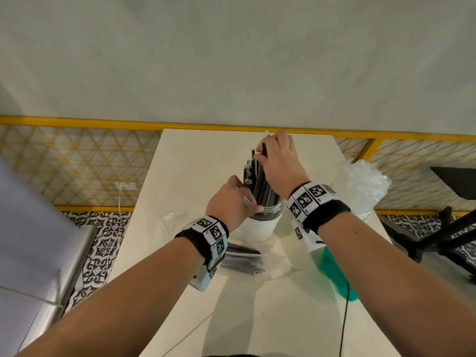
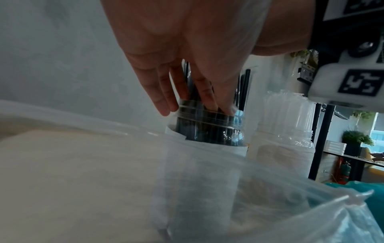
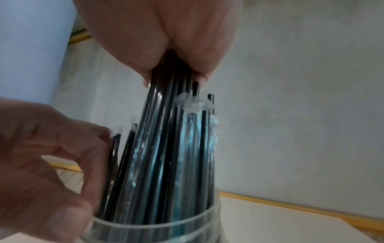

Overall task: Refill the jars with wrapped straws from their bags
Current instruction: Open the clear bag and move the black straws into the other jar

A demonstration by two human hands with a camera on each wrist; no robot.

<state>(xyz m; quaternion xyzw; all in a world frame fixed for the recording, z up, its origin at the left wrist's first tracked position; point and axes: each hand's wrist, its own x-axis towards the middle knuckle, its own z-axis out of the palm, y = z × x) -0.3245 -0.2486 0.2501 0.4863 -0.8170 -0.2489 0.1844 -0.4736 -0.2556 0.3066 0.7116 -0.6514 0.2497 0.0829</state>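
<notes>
Right hand (image 1: pixel 279 161): pinched the tops of a bundle of black straws (image 1: pixel 260 180), fingers curled round them, centre of the head view.
Left hand (image 1: pixel 233 202): fingers fairly straight, laid against the straws at the jar mouth; nothing gripped.
Jar (image 1: pixel 260 225): stood on the white desk (image 1: pixel 180 176) in mid frame, bundle partly inside and leaning.
Risk, tipping: possibly toppled by a downward push on the slanted bundle, since only light fingers steadied the rim.
Risk, jamming: likely caught on straws already packed inside; thin wrappers could tear or crumple.
Risk, spilling: loose straws might slip past the rim if released too early.
Jar material: clear hard plastic, round, threaded neck, white label round the body.
Straws: long thin black tubes, glossy clear film sleeves with crimped ends.
Second jar (image 2: pixel 284 131): just right of the first in the left wrist view, held pale wrapped straws.
Bags (image 1: pixel 242 256): soft crinkled clear plastic, flat on the desk, lower centre.
</notes>
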